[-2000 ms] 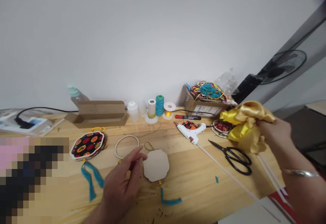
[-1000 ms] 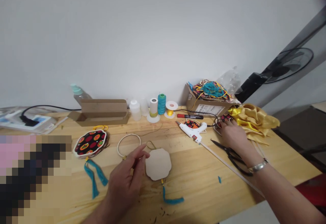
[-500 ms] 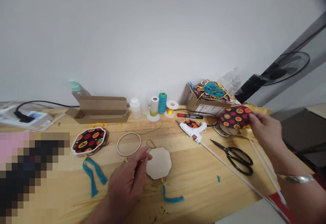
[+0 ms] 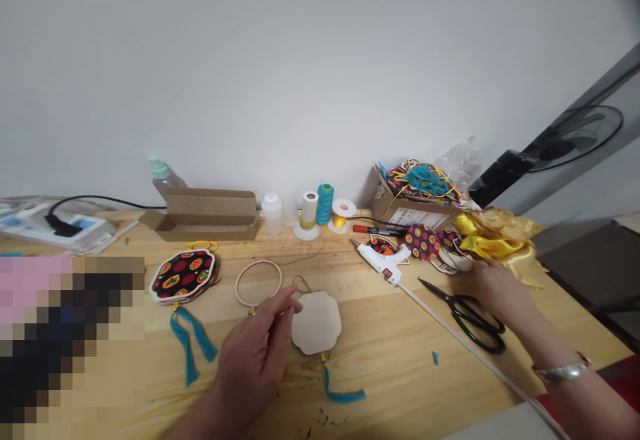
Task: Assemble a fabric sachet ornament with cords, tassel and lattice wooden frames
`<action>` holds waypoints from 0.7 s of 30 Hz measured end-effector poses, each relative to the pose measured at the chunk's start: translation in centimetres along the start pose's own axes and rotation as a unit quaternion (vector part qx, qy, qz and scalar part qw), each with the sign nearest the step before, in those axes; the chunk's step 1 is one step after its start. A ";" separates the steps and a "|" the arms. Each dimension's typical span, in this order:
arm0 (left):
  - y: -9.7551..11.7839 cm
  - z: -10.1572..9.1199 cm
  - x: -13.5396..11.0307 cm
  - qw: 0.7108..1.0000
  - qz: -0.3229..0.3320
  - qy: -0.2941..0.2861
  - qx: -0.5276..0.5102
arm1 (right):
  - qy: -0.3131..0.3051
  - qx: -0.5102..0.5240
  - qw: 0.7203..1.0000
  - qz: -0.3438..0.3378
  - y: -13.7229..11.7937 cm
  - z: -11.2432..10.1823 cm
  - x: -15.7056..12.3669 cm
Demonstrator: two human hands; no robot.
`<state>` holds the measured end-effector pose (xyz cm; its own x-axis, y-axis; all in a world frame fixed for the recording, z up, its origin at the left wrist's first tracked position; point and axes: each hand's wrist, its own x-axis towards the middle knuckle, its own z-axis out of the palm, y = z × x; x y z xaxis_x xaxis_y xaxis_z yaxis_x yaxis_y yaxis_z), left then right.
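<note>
My left hand point(image 4: 257, 340) has its thumb and index finger closed at the left edge of a scalloped pendant point(image 4: 317, 323), whose plain beige side faces up. From the pendant's bottom hangs a blue tassel point(image 4: 343, 395); a thin cord loop is at its top. Over at the right, my right hand point(image 4: 500, 293) has curled fingers at the near edge of shiny gold cloth point(image 4: 493, 233). Its fingertips are blurred and partly hidden. Close by lie a dark fabric piece with colourful dots point(image 4: 423, 241) and pale cut-out pieces point(image 4: 450, 265).
Black scissors point(image 4: 473, 323) lie beside my right forearm, left of them a white glue gun point(image 4: 383, 260). A wooden ring point(image 4: 259, 283) and stacked patterned pendants point(image 4: 184, 276) are on the left. Thread spools point(image 4: 325, 204), an open cardboard box point(image 4: 210, 217) and a filled carton point(image 4: 415, 213) line the wall.
My right hand has left the dotted fabric piece, which now lies farther left by the glue gun, and has come down at the gold cloth. My left hand stays at the pendant.
</note>
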<state>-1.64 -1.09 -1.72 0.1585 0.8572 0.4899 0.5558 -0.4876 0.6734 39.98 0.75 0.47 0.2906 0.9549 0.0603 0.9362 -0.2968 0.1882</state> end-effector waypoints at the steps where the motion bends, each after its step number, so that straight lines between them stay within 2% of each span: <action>1: 0.0 0.0 0.0 1.000 0.001 0.000 0.002 | 0.010 -0.031 0.999 0.002 0.0 0.3 -0.3; 6: -0.1 0.0 0.0 1.000 -0.019 -0.010 0.003 | 0.028 -0.083 0.996 0.028 -0.4 0.8 -0.2; 11: -0.2 0.0 -0.1 1.000 -0.026 -0.014 -0.011 | 0.042 -0.108 0.993 0.002 -0.2 0.8 0.0; 14: -0.1 0.0 -0.1 0.999 -0.021 -0.019 -0.017 | 0.084 -0.123 0.989 -0.020 0.0 0.7 -0.3; 17: 0.0 0.1 -0.1 1.000 -0.017 -0.018 -0.018 | 0.131 -0.107 0.984 -0.048 0.4 0.5 -0.4; 21: 0.1 0.1 0.0 1.000 -0.005 -0.010 -0.005 | 0.168 -0.025 0.984 -0.060 0.8 -0.3 0.2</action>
<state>-1.52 -1.08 -1.71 0.1695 0.8652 0.4718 0.5493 -0.4804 0.6837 40.76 0.71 0.95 0.0896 0.9313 0.3531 0.9461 -0.1904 0.2619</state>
